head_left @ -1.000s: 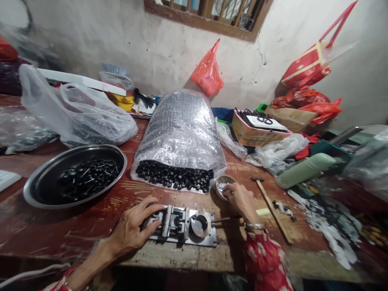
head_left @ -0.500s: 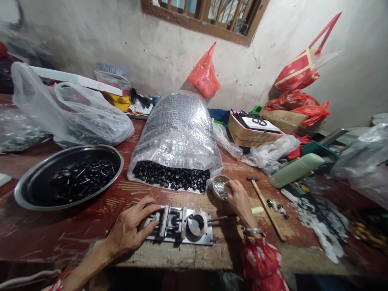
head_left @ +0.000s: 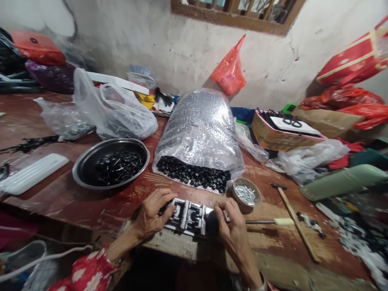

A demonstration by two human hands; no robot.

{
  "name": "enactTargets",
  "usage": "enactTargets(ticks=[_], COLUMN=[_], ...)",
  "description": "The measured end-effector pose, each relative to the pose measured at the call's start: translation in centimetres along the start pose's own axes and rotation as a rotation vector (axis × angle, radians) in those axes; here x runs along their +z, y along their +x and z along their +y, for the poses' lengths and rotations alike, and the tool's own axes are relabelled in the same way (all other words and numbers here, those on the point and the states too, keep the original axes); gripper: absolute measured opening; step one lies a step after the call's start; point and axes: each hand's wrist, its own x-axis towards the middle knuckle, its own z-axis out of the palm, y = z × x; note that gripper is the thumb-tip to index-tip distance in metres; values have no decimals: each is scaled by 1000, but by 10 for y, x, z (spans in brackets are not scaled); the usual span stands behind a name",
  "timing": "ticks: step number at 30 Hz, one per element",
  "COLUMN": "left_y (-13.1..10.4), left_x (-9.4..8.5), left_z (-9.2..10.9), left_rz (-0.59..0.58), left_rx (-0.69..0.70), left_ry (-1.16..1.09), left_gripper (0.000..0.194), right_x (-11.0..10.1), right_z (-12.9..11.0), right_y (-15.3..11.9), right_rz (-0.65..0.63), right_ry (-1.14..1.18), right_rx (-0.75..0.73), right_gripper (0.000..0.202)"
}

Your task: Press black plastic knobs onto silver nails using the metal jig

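A metal fixture (head_left: 194, 218) lies at the table's front edge, with black parts between its bars. My left hand (head_left: 155, 213) rests on the left end of the fixture, thumb and fingers apart. Over the fixture's right end is my right hand (head_left: 230, 222), its fingers pinched together; what they hold, if anything, is too small to name. Just behind my right hand stands a small bowl (head_left: 257, 197) of silvery metal pins. Past the fixture, an open silvery bag (head_left: 203, 129) shows many round black parts (head_left: 194, 174) at its mouth.
On the left are a metal basin (head_left: 79, 178) of black parts, plastic bags (head_left: 121, 115) and a white plastic piece (head_left: 38, 171). A screwdriver (head_left: 283, 222), a hammer (head_left: 298, 224), a green bottle (head_left: 342, 182) and white scraps (head_left: 357, 242) lie on the right.
My right hand has left the small bowl and come down to the right end of the fixture. My left hand stays at the fixture. The view has shifted to the left.
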Motion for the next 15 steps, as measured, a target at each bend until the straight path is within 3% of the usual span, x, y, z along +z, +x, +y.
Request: enactTargets(ticks=[7, 11, 15], left_y=[0, 0, -2], left_x=[1, 2, 3], left_z=[0, -2, -4], left_rz=[32, 35, 30], left_rx=[-56, -64, -74], left_ry=[-52, -61, -72], left_gripper=[28, 27, 26], right_x=[49, 56, 52], right_z=[-24, -24, -24], right_y=[-7, -8, -9], right_rz=[-45, -45, -3], right_ry=[-247, -386, -370], right_rx=[-164, -192, -216], right_gripper=[15, 15, 14])
